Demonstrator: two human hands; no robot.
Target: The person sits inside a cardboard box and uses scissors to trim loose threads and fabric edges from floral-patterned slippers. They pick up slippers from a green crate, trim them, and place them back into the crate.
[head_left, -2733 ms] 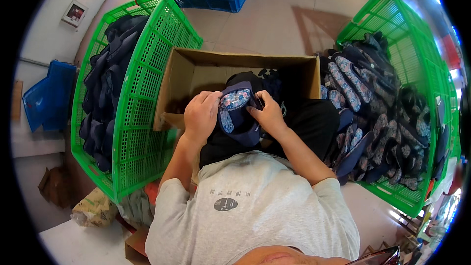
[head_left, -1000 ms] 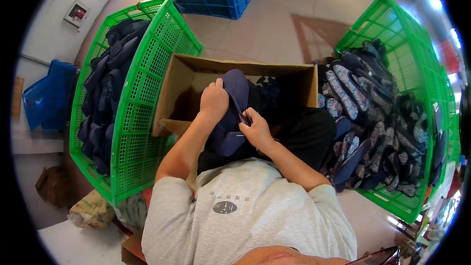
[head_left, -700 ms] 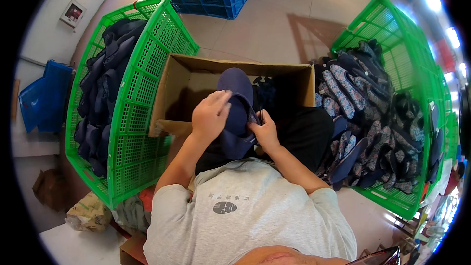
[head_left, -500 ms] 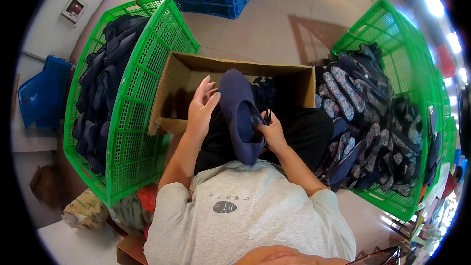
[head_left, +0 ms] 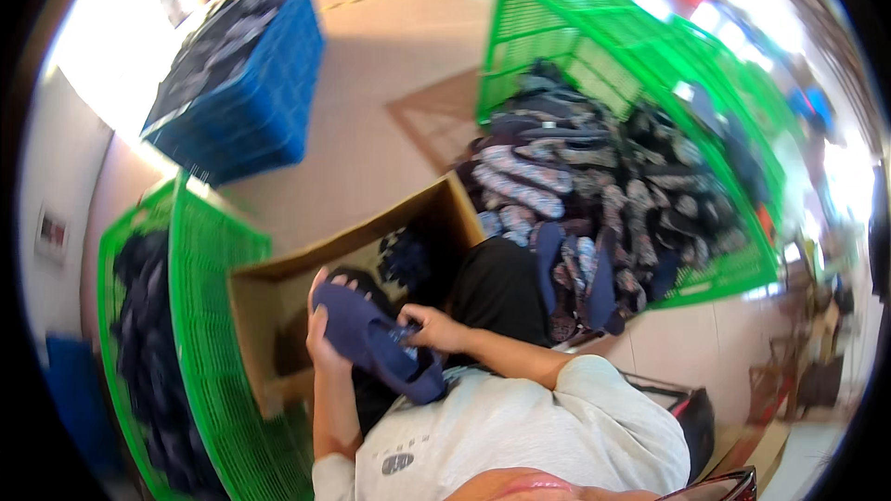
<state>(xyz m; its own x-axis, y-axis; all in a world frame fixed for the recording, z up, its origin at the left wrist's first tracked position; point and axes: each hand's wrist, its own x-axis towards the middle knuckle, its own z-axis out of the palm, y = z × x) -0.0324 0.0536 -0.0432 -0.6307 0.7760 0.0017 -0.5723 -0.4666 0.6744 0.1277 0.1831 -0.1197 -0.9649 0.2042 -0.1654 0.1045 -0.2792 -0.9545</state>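
Note:
I hold a dark navy slipper (head_left: pixel 376 339) sole-up over an open cardboard box (head_left: pixel 269 292). My left hand (head_left: pixel 320 339) grips its toe end from the left. My right hand (head_left: pixel 432 327) pinches its inner edge from the right. More dark slippers (head_left: pixel 404 255) lie inside the box, partly hidden behind the one I hold.
A green mesh crate (head_left: pixel 200 315) of dark slippers stands at my left. A bigger green crate (head_left: pixel 650 93) heaped with patterned slippers (head_left: pixel 594 195) is at my right. A blue crate (head_left: pixel 237 93) sits farther off on the tan floor.
The view has swung toward the right and tilted. The slipper has turned from upright to lying sole-up across both hands, lower and closer to my chest.

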